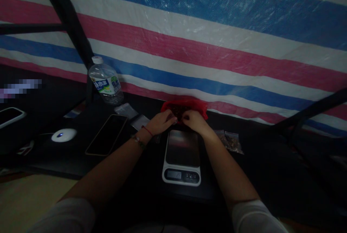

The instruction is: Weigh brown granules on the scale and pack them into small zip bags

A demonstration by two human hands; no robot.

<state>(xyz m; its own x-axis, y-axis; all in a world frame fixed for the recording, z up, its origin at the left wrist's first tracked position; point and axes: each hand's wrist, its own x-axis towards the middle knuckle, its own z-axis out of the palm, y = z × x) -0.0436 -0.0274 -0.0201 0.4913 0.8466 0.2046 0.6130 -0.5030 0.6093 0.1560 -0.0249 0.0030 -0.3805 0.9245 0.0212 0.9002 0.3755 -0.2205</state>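
A red plastic bag with small dark pieces inside lies at the far edge of the black table, against a striped tarp. My left hand and my right hand are both at the bag's near edge, fingers bent and pinched at its mouth. I cannot tell what the fingertips hold. Just below the hands stands a white digital kitchen scale with a dark platform and a lit display.
A water bottle stands at the back left. A phone lies face up left of the scale, with small clear bags behind it. A white mouse glows further left. Filled small bags lie right of the scale.
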